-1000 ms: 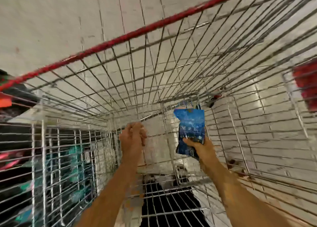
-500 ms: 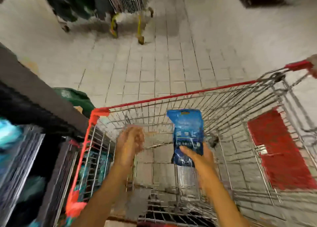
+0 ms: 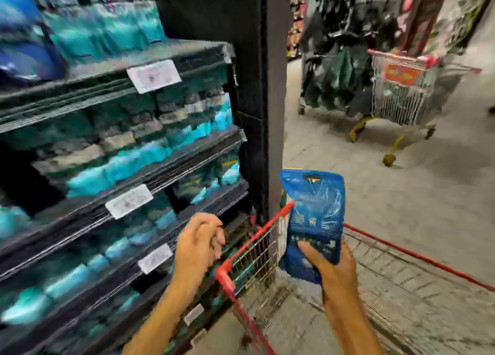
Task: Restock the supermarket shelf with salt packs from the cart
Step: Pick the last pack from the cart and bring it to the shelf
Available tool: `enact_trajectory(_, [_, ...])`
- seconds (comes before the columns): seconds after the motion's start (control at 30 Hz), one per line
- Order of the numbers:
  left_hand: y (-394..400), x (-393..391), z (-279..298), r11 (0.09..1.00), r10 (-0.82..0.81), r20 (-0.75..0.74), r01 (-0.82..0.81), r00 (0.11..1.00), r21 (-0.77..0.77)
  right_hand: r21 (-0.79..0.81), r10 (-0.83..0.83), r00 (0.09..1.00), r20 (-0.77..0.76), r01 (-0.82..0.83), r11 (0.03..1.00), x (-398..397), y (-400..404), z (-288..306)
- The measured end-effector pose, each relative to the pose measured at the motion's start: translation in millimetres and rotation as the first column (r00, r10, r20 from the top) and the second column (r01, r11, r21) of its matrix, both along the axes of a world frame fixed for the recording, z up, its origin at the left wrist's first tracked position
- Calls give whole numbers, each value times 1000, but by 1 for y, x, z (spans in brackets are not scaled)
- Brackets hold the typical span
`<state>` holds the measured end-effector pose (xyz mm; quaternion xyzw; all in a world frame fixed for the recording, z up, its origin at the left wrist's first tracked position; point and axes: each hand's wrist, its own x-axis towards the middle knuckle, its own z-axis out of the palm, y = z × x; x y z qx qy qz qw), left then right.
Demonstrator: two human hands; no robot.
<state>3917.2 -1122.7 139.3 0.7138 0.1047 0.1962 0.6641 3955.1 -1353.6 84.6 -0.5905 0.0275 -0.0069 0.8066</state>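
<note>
Our right hand [image 3: 330, 267] grips a blue salt pack [image 3: 313, 220] by its lower end, upright above the cart [image 3: 270, 236], over its front left corner. Our left hand [image 3: 198, 243] hangs curled over the cart's left rim; we cannot tell whether it holds anything. Left of the cart the shelf [image 3: 150, 164] carries rows of teal packs [image 3: 139, 156], too blurred to read, as are its price tags [image 3: 154, 75]. Beyond, on the grey tiled floor [image 3: 401, 194], stands another cart [image 3: 399, 92], its load a dark blur
</note>
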Motion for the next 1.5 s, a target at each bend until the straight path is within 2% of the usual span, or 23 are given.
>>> enact_trajectory(0.17, [72, -61, 38, 978, 205, 84, -200, 975, -58, -34, 209, 970, 123, -206, 978, -9, 81, 34])
enact_trajectory(0.37, [153, -135, 76, 909, 416, 194, -401, 888, -113, -50, 456, 849, 267, -460, 887, -29, 188, 70])
enact_trajectory(0.47, [188, -168, 92, 890, 455, 248, -443, 855, -107, -73, 534, 779, 328, -543, 837, -45, 235, 94])
enact_trajectory(0.63, [227, -204, 110, 905, 420, 310, -419, 853, -71, -46, 601, 689, 405, -641, 766, -56, 289, 149])
enact_trajectory(0.9, [250, -212, 125, 895, 436, 370, -437, 821, -85, -30, 562, 598, 572, -669, 742, -2, 350, 272])
enact_trajectory(1.03, [257, -205, 122, 874, 481, 369, -470, 796, -124, -84, 515, 622, 590, -587, 805, 39, 378, 318])
enact_trajectory(1.1, [260, -200, 118, 862, 503, 361, -485, 785, -145, -140, 516, 623, 588, -550, 824, 55, 393, 327])
enact_trajectory(1.2, [262, -194, 113, 854, 519, 347, -489, 781, -177, -204, 567, 602, 562, -563, 801, 66, 410, 325])
enact_trajectory(1.3, [263, -190, 108, 853, 521, 335, -491, 785, -177, -317, 632, 542, 554, -565, 762, 72, 416, 318])
enact_trajectory(1.4, [264, -186, 103, 845, 534, 330, -509, 778, -167, -440, 659, 475, 583, -497, 748, 79, 412, 317])
enact_trajectory(1.5, [264, -184, 98, 831, 555, 320, -531, 768, -166, -497, 637, 480, 603, -399, 771, 80, 409, 315])
